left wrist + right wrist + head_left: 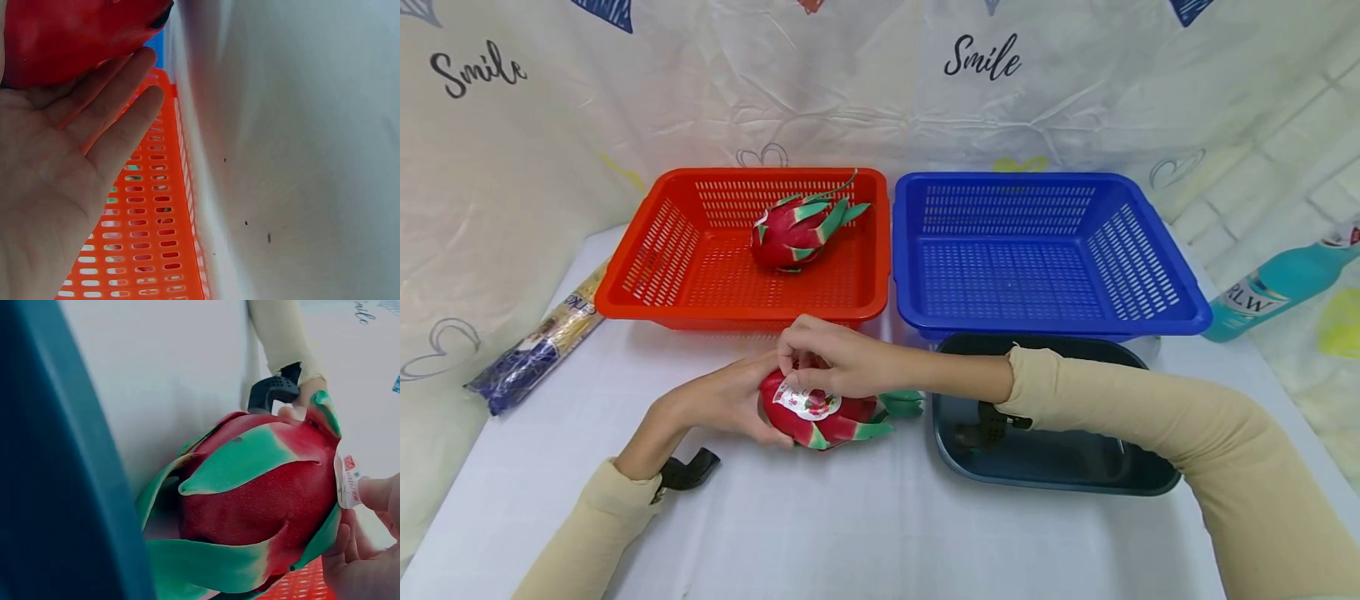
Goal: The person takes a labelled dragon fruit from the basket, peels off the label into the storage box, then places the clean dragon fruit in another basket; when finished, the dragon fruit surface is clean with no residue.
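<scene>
Right hand (pixel 827 358) pinching sticker (pixel 808 405) on dragon fruit (pixel 855 410); left hand (pixel 733 398) gripping the fruit, in front of red basket (pixel 745 313). Second dragon fruit (pixel 781 240) already in basket; this one isn't, sticker work looks unfinished.

"What finish do you see by your left hand (pixel 733 400)?"

"The dragon fruit (pixel 856 413) has smooth skin with a soft sheen. The sticker (pixel 811 402) by my right hand (pixel 831 358) looks smooth too, paper or film, I can't tell which."

"And beyond?"

"Past my left hand, a red basket (pixel 722 271) of smooth, perforated plastic; off to that hand's left, a packet (pixel 553 337) in crinkled, glossy film. To the right of my right hand, a dark tray (pixel 1075 468), shiny like hard plastic."

"Your sleeves (pixel 1120 404)?"

"Matt cloth, softly wrinkled."
</scene>
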The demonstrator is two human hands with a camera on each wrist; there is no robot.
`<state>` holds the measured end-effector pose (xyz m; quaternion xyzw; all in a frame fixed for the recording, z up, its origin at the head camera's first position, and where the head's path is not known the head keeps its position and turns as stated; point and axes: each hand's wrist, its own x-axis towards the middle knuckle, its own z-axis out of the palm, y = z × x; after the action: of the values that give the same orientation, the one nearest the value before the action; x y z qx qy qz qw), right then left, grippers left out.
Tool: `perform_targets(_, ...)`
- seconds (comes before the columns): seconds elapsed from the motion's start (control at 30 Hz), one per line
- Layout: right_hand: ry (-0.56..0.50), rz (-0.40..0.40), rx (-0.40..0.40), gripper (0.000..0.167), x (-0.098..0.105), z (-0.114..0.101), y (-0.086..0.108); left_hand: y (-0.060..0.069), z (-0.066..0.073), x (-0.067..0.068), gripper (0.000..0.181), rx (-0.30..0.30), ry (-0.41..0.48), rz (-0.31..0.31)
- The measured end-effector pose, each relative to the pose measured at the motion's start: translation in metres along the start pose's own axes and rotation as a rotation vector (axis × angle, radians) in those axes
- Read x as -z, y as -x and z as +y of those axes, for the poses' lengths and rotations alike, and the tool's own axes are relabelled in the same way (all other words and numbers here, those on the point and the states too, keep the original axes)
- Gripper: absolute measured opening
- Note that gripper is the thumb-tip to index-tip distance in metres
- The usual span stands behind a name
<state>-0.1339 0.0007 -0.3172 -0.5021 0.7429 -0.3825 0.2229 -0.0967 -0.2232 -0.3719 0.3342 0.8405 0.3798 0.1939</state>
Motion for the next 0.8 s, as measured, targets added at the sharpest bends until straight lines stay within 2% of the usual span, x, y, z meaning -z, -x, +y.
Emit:
perform_targets(0.13, -0.018, -0.002, -0.002, 0.008, -0.0003, -0.0013, -0.0016, 0.0002, -0.0001, -0.0001, 0.079, -0.022, -0.009, 0.006)
perform_targets(0.4, -0.106, -0.01, -0.103, 0.007, -0.0012, -0.0006, -0.004, 0.0001, 0.0, -0.0006, 0.082, -0.024, -0.032, 0.008)
perform_targets(0.67, -0.134, -0.012, -0.132, 0.006, -0.0011, 0.0022, -0.0063, -0.0013, -0.0027, -0.0018, 0.082, -0.037, -0.033, 0.009)
perform_targets(0.8, -0.139, -0.018, -0.144, 0.006, -0.0011, 0.0032, -0.0074, -0.0009, -0.0015, -0.0014, 0.083, -0.018, -0.022, 0.007)
